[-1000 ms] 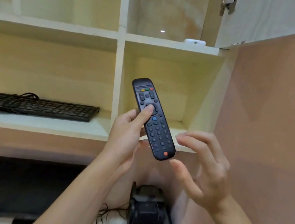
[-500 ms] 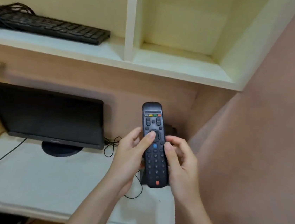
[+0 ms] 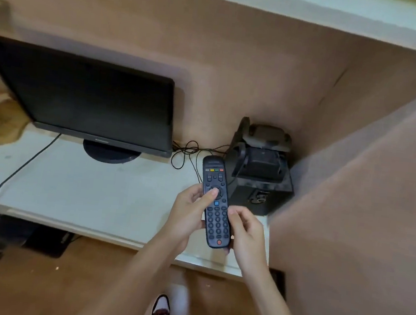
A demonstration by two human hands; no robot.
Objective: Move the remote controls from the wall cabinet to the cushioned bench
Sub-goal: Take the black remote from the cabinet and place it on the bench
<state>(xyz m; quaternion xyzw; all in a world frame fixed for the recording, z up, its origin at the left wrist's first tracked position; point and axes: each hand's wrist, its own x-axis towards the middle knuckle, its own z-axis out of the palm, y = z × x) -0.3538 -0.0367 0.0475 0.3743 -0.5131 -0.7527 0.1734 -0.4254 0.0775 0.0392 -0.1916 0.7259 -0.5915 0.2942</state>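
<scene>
A black remote control (image 3: pixel 215 202) with coloured buttons near its top is held upright-tilted above the white desk's front right part. My left hand (image 3: pixel 187 214) grips its left side, thumb lying on the round navigation pad. My right hand (image 3: pixel 244 230) holds its lower right edge, fingers curled round it. Only the cabinet's bottom edge (image 3: pixel 322 12) shows along the top. The cushioned bench is out of view.
A black monitor (image 3: pixel 89 99) stands on the white desk (image 3: pixel 80 194) at the left. A dusty black device (image 3: pixel 260 168) sits in the back right corner with thin cables beside it. A pink wall (image 3: pixel 363 214) closes the right side. Wooden floor and a shoe lie below.
The view has tilted down from the cabinet shelves to the desk. The remote came down with my left hand, and my right hand closed onto its lower edge.
</scene>
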